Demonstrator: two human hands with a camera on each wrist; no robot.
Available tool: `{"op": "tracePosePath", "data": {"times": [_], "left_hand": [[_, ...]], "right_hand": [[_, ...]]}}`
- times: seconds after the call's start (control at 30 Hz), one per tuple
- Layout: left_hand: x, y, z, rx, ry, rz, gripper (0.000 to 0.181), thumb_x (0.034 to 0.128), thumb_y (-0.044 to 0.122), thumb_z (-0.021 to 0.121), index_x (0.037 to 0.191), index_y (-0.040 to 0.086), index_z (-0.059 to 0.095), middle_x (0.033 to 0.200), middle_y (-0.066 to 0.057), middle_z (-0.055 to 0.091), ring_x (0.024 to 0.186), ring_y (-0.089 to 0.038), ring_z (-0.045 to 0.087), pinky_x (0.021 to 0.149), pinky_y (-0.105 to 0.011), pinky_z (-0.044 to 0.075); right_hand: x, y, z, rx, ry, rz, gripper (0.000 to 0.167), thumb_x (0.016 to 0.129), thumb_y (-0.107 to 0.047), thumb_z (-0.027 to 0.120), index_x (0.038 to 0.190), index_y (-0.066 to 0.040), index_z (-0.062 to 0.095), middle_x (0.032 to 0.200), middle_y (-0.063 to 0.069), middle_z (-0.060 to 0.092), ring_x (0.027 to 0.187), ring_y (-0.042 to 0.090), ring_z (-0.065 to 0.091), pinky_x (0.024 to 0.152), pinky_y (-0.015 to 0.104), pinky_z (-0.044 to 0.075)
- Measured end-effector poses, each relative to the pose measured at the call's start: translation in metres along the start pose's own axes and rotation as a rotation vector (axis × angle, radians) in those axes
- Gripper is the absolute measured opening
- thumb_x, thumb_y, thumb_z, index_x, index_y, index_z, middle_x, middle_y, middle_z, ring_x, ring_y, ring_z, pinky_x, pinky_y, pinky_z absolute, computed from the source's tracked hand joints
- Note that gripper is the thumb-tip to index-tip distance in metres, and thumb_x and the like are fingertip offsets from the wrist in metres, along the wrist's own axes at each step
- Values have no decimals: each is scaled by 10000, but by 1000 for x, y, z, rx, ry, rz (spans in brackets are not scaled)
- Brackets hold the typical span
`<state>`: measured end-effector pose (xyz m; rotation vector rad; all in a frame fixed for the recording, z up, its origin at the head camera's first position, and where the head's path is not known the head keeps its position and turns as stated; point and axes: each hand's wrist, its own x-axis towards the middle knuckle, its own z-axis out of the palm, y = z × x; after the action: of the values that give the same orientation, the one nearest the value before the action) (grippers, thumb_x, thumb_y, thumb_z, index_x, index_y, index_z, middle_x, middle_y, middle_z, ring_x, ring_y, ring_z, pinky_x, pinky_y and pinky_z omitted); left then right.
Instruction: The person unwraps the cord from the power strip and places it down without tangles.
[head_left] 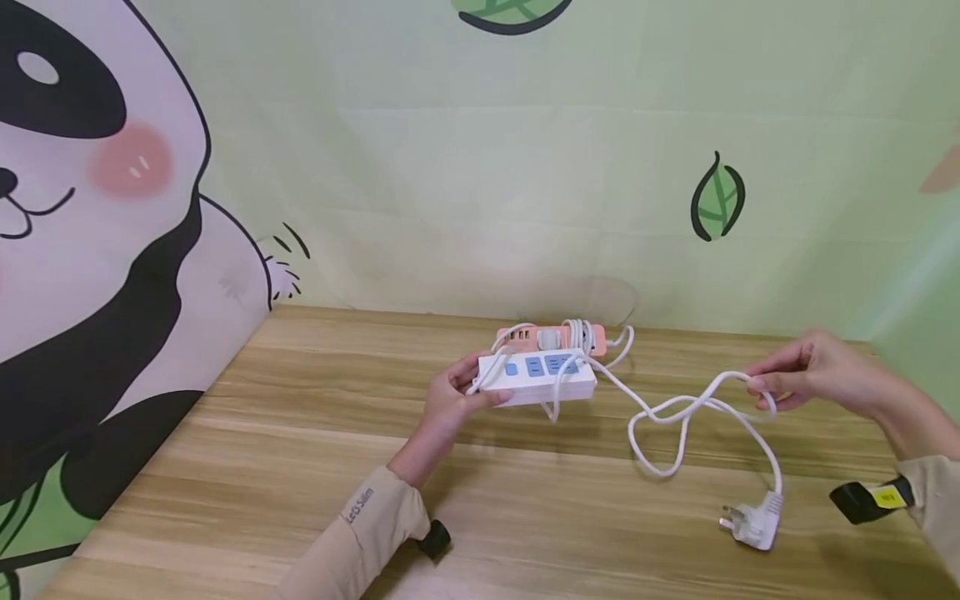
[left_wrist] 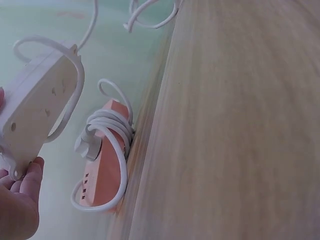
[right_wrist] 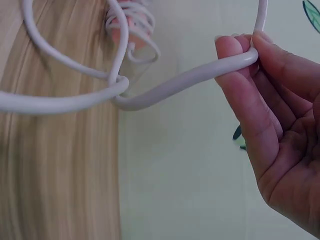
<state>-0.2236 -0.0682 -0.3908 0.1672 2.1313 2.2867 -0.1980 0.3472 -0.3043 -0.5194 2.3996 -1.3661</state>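
My left hand (head_left: pixel 444 408) grips the left end of a white power strip (head_left: pixel 525 390) with blue sockets, raised above the table. Part of its white cord loops around the strip, and the left wrist view shows the strip's underside (left_wrist: pixel 37 117). From the strip the cord (head_left: pixel 660 412) runs right in loose, crossing loops. Over on the right, my right hand (head_left: pixel 817 379) pinches the cord between thumb and fingers, as the right wrist view shows at the fingertips (right_wrist: pixel 231 47). The cord's plug (head_left: pixel 757 523) hangs below that hand, prongs facing left.
A pink power strip (head_left: pixel 551 337) lies behind the white one at the table's back edge, its own white cord wound round it with the plug inserted. The wooden table (head_left: pixel 300 467) meets a green printed wall sheet (head_left: pixel 450 208) with a panda drawing at left.
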Motion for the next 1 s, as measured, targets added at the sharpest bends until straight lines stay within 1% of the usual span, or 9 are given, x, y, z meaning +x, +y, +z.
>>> {"op": "tracePosePath", "data": {"times": [0.07,0.17,0.33,0.43,0.6,0.73,0.9,0.97,1.0], "left_hand": [[0,0,0,-2,3,7,596,652,-55,727,1217,-33,539,1165,-204,592,863,-115,592,752,-193,486],[-1,0,0,-3,2,16,598,651,-57,726,1218,-44,534,1163,-211,590,873,-115,592,763,-193,483],[-1,0,1,-19,-5,26,601,649,-63,725,1218,-47,533,1154,-213,594,860,-108,597,752,-188,485],[-1,1,1,-29,-7,33,597,650,-67,720,1216,-54,531,1150,-220,594,853,-107,602,751,-194,490],[-2,2,1,-43,-16,33,587,655,-69,714,1213,-47,534,1146,-216,597,862,-116,605,761,-201,489],[-2,3,1,-32,-27,38,594,663,-61,716,1224,-57,522,1149,-214,595,892,-129,600,781,-209,483],[-2,4,3,-9,-39,38,620,665,-44,726,1242,-67,501,1159,-215,589,925,-148,594,807,-220,477],[-3,5,4,-4,-40,35,628,663,-40,728,1246,-66,496,1162,-216,587,929,-153,593,813,-221,475],[-3,5,5,0,-40,32,630,663,-38,728,1247,-66,496,1163,-217,586,928,-155,591,813,-222,475]], "right_hand": [[-4,8,-2,-8,13,26,291,883,2,545,870,-237,711,742,28,693,677,138,653,626,313,542],[-8,20,-5,-1,33,40,299,882,0,548,858,-252,707,743,25,694,680,130,655,624,309,542],[-14,39,-9,46,58,36,334,878,15,546,850,-277,706,751,36,699,690,121,659,622,292,540],[-17,47,-10,68,56,34,339,875,18,548,851,-281,705,764,37,702,699,127,663,625,294,539],[-18,56,-11,77,30,59,319,879,-8,555,856,-291,700,775,39,702,709,139,665,638,319,540],[-18,61,-12,81,18,84,300,880,-27,562,860,-293,697,781,54,703,715,148,667,644,326,539],[-19,68,-12,97,19,109,292,882,-40,566,858,-300,697,796,20,707,732,127,664,657,308,539],[-20,69,-12,104,17,115,273,879,-36,569,870,-276,698,818,1,707,753,118,662,672,304,537],[-20,69,-12,100,17,116,240,875,-33,573,886,-233,705,826,-11,707,761,112,659,678,301,536]]}}
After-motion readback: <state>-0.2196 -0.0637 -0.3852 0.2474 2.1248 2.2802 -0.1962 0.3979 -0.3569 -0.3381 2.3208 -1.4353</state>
